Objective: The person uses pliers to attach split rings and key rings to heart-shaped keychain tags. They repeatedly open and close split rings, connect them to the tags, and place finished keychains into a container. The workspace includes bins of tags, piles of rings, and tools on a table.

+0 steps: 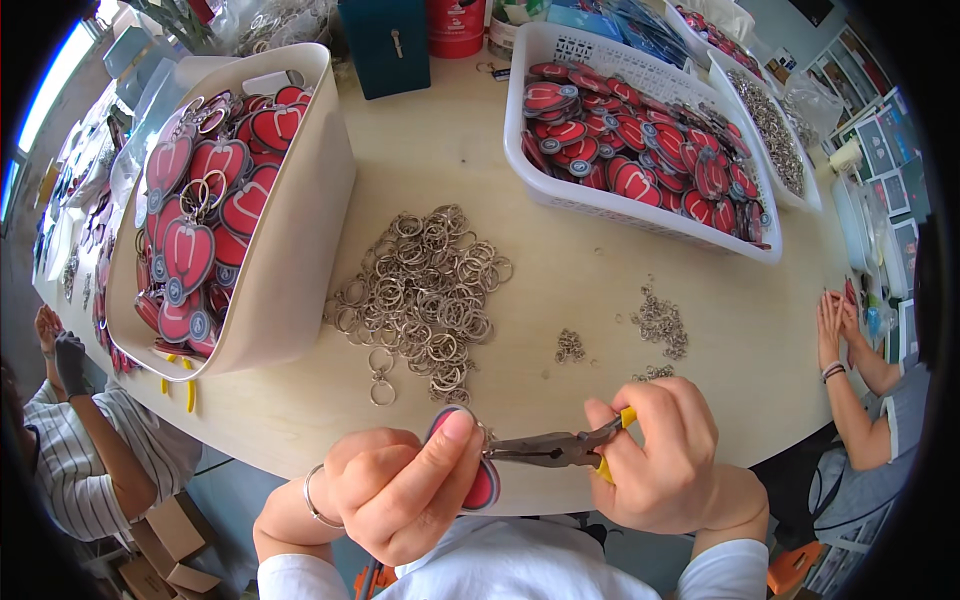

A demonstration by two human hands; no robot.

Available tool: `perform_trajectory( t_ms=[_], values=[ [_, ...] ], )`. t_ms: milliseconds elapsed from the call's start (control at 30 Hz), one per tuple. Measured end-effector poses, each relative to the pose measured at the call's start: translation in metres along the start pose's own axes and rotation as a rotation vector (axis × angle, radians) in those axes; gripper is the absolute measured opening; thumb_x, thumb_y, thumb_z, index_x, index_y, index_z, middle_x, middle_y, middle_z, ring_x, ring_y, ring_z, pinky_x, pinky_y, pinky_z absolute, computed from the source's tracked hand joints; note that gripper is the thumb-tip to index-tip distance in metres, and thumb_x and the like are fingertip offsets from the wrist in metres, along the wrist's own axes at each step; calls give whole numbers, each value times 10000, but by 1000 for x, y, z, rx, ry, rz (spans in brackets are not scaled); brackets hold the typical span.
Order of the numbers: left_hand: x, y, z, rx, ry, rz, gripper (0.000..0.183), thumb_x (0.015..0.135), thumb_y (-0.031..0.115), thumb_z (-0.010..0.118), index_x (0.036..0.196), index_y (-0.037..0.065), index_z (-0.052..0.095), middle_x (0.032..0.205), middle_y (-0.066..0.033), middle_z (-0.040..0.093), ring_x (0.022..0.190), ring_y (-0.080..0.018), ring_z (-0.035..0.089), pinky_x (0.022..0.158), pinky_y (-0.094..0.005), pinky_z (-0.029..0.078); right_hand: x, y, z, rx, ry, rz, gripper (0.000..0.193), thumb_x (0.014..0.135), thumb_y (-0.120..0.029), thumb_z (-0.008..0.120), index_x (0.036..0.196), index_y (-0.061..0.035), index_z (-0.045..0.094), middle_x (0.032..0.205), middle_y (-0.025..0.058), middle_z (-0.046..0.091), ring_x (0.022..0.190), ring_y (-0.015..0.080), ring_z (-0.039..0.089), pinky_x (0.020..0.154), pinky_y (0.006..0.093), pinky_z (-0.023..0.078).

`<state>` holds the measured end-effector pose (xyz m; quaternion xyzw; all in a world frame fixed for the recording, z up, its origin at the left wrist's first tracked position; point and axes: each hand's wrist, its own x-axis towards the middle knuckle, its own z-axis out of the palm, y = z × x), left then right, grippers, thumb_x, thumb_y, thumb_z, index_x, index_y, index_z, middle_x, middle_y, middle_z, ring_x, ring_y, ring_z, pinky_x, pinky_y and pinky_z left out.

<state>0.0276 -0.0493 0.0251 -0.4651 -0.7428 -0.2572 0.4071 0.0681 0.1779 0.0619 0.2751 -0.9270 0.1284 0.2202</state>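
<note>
Near the table's front edge, my left hand [405,490] pinches a red heart-shaped keychain charm [484,487] with a grey rim. My right hand [660,455] is wrapped round the yellow handles of a pair of pliers [550,450]. The pliers' grey jaws point left and reach the charm's edge beside my left fingertips. What sits between the jaw tips is too small to make out. Just beyond my hands lies a heap of silver key rings [425,290]. Small piles of tiny jump rings [660,325] lie beyond my right hand.
A cream bin [325,190] of charms with rings stands at left. A white basket [640,205] of loose charms is at back right, beside a tray of metal parts [770,130]. Yellow-handled pliers [190,385] lie left. Co-workers sit at left [110,450] and right [880,420].
</note>
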Motion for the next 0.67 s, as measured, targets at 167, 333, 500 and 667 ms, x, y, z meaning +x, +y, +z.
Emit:
perform_trajectory(
  t_ms=[167,333,500,667],
  values=[
    [0,-1,0,-21,-11,2,207,559,-29,709,765,-20,714,1011,-181,656,659,-133,433,477,-204,388,2,1,-3,-5,-24,-16,216,524,-30,669,563,-25,457,746,88,493,595,212,467,468,309,374],
    [1,0,1,-85,18,-23,240,543,-16,713,783,0,719,997,-136,665,658,-130,430,494,-207,390,1,8,-6,12,-31,-61,264,524,-29,674,546,-40,412,715,78,471,571,200,440,450,308,359],
    [0,-6,2,-238,3,-46,271,555,7,720,825,16,723,992,-94,674,671,-126,437,503,-214,397,-1,15,-9,38,-61,-93,291,507,-28,687,539,-45,398,708,72,463,563,196,430,445,305,350],
    [2,-8,2,-246,-1,-55,277,566,2,719,842,30,732,1014,-79,674,691,-124,449,510,-219,412,4,15,-12,38,-54,-75,284,511,-30,700,541,-49,418,713,70,463,571,198,444,450,303,357]
  ],
)
